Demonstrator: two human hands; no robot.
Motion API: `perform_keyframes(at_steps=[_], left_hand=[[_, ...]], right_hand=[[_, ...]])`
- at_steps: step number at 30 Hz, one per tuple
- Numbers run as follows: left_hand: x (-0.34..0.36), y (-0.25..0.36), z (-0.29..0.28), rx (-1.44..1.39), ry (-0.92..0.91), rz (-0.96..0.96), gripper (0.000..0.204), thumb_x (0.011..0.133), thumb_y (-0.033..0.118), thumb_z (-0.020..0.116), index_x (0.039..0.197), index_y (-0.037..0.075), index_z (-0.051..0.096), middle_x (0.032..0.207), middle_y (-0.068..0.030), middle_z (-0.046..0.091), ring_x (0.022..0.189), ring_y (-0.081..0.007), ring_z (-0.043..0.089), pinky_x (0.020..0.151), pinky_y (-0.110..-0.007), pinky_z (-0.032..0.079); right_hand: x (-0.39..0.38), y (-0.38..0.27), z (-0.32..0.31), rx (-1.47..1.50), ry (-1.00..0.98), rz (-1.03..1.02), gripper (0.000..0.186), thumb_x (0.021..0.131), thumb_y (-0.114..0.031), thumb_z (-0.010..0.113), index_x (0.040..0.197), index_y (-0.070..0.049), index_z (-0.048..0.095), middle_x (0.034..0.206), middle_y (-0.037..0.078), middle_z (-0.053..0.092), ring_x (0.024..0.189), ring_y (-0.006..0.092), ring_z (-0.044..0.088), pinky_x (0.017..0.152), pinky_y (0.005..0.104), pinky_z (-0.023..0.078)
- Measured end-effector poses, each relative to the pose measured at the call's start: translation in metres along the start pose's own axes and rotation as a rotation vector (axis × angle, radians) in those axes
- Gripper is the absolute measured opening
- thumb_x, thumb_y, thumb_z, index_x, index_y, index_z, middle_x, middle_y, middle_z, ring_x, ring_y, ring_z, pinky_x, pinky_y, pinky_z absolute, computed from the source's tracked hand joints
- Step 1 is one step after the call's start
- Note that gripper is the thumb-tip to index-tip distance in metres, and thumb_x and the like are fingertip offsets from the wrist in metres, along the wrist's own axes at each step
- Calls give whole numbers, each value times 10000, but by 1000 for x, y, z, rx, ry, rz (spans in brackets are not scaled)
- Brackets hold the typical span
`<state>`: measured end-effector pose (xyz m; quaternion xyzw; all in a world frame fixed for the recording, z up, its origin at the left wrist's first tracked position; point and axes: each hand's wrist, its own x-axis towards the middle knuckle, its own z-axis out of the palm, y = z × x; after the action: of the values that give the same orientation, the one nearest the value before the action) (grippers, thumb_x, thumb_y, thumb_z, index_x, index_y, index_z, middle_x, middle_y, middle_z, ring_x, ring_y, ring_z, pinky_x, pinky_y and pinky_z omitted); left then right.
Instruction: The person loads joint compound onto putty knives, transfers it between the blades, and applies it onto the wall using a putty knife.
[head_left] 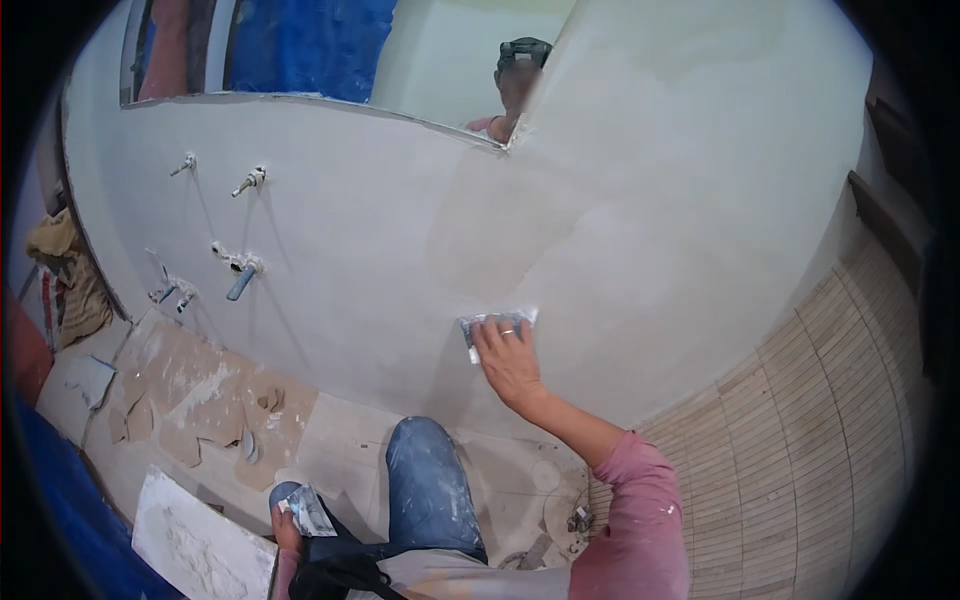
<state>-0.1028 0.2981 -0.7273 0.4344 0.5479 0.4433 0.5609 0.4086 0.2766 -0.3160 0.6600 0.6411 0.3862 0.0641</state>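
My right hand (512, 368) is closed on a wide putty scraper (524, 318), its blade pressed to the pale plastered wall (350, 200). White putty clings to the blade's edges. Damp-looking, darker patches spread over the wall above and to the right of it. Low at the left, beside my bent knee, my left hand (287, 530) grips a second putty scraper (313, 511) with whitish smears on its metal. Just left of that hand lies a white board (195, 540) with putty spread on it.
Several pipe stubs (242, 278) jut from the wall at left, below a mirror (440, 60). Torn cardboard (225, 400) covers the floor there. Sacks (75, 280) stand at far left. Ribbed tiles (800, 420) line the right; debris (578, 520) lies near my right knee.
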Motion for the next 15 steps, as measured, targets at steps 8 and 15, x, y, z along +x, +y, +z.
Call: perform_keyframes(at_steps=[8,15], left_hand=[[5,1,0,-178,-87,-47,413,946,133,457,1316,-50,479,1233,-147,569,1118,-224,543,992,-328,402],[6,2,1,-148,-114,-57,463,951,141,462,1368,-61,446,1295,-160,546,1159,-228,531,1020,-332,386]], right_hand=[[94,165,-170,-308,632,308,384,819,-51,593,1193,-138,608,1143,33,609,991,235,599,869,406,429],[153,234,-202,-440,733,365,571,766,36,598,1303,-153,559,1224,45,607,1064,299,587,897,417,442]])
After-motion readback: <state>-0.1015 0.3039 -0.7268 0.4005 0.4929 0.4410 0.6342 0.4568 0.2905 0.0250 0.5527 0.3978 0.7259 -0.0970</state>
